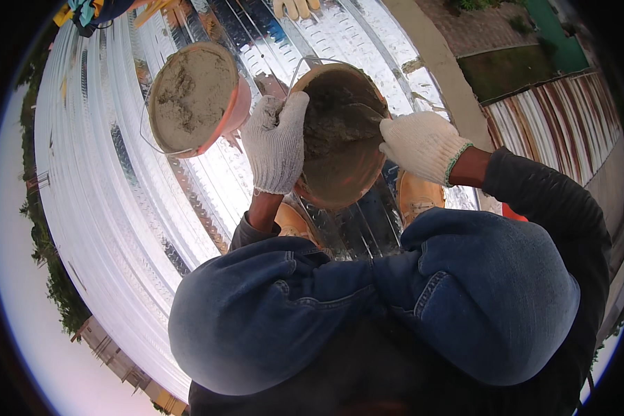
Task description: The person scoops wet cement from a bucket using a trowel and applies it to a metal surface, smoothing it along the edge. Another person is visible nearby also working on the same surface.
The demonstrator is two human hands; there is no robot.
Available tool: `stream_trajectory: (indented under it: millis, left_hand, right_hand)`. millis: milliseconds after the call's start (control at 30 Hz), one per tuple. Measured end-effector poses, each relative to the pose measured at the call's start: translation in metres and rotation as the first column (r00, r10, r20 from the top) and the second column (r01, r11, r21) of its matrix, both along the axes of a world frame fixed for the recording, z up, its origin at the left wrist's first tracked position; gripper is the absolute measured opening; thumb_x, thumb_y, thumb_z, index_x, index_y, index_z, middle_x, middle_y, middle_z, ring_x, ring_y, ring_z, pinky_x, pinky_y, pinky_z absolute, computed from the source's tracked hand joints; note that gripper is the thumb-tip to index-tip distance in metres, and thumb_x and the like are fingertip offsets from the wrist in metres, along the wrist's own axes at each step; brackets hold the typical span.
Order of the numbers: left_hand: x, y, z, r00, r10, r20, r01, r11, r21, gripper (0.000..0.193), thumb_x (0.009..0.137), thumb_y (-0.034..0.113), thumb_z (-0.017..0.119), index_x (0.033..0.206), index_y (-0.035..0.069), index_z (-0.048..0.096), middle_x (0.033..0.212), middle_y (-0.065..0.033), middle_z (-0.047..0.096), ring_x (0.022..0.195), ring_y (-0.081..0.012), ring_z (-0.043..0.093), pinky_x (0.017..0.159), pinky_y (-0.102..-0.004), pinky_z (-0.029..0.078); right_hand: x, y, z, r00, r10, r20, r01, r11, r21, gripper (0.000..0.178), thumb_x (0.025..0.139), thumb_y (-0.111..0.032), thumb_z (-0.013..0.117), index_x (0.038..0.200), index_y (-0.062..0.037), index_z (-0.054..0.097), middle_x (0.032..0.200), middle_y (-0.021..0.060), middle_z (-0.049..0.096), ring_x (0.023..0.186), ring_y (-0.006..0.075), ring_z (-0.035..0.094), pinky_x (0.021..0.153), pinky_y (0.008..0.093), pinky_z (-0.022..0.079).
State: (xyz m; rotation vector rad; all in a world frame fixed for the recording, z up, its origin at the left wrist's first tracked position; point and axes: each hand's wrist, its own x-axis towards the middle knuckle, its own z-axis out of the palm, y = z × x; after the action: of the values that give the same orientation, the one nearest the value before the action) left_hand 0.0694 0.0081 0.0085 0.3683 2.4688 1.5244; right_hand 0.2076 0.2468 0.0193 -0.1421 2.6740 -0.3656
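Note:
A bucket (336, 187) tilts between my boots, its inside smeared with wet grey mortar (326, 125). My left hand (279, 149), in a whitish knit glove, grips the bucket's left rim with the thumb raised along it. At the right rim, my gloved right hand (423, 147) is closed on what looks like a trowel (362, 109); its mortar-coated blade reaches into the bucket and its handle is hidden in my fist. To the left stands a second, orange-red bucket (240, 104), filled nearly to the rim with grey mortar (191, 97).
Shiny ribbed metal sheeting (111, 208) lies under the buckets and my tan boots (419, 194). A co-worker's gloved hand (296, 7) shows at the top. Along the right runs a concrete ledge (451, 83), with a rusty corrugated roof (555, 125) beyond it.

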Motion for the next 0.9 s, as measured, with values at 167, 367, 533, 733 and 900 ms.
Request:
stream_trajectory:
  millis: [167,367,533,733,900]
  left_hand:
    - [0.011,0.004,-0.005,1.000,-0.002,0.009,0.001,0.996,0.093,0.036,0.108,0.027,0.082,0.090,0.000,0.068,0.076,0.0012,0.057,0.075,-0.0071,0.049,0.069,-0.0292,0.045]
    - [0.005,-0.002,0.019,0.995,-0.100,-0.008,0.100,0.995,-0.011,0.036,0.109,0.028,0.082,0.090,0.001,0.069,0.078,0.0051,0.055,0.078,-0.0053,0.047,0.070,-0.0283,0.043]
    - [0.007,0.004,0.020,0.991,-0.119,0.053,0.119,0.993,0.001,0.035,0.109,0.028,0.082,0.091,0.001,0.070,0.080,0.0046,0.056,0.080,-0.0047,0.047,0.071,-0.0282,0.044]
    - [-0.002,-0.014,0.010,0.990,-0.132,0.057,0.133,0.991,-0.013,0.033,0.110,0.026,0.082,0.089,0.004,0.070,0.081,0.0057,0.056,0.081,-0.0039,0.048,0.071,-0.0271,0.043]
    - [-0.008,-0.012,0.020,0.990,-0.137,0.026,0.138,0.989,-0.043,0.032,0.110,0.025,0.082,0.090,0.003,0.070,0.083,0.0057,0.056,0.081,-0.0042,0.047,0.071,-0.0277,0.042]
  right_hand:
    - [0.035,-0.032,0.011,0.993,-0.001,0.115,0.009,0.998,-0.067,0.027,0.104,-0.025,0.073,0.110,0.0006,0.076,0.084,0.0179,0.080,0.080,0.0376,0.083,0.071,0.0497,0.066]
    - [0.024,-0.026,0.046,0.990,-0.136,0.031,0.138,0.987,-0.084,0.036,0.116,-0.038,0.066,0.116,-0.0027,0.071,0.095,0.0152,0.080,0.086,0.0361,0.083,0.076,0.0490,0.067]
    - [-0.004,-0.027,0.032,0.933,0.028,0.358,0.129,0.903,-0.410,0.060,0.118,-0.046,0.050,0.108,0.0070,0.076,0.100,0.0331,0.075,0.103,0.0502,0.077,0.098,0.0602,0.058]
    - [0.021,-0.010,0.000,0.979,-0.080,0.186,0.110,0.981,-0.157,0.050,0.116,-0.041,0.057,0.115,0.0045,0.077,0.093,0.0265,0.079,0.096,0.0450,0.081,0.090,0.0566,0.064]
    - [0.004,0.001,0.017,0.979,-0.127,0.160,0.137,0.989,-0.055,0.045,0.115,-0.039,0.061,0.111,0.0018,0.078,0.091,0.0234,0.080,0.093,0.0418,0.082,0.087,0.0539,0.065]
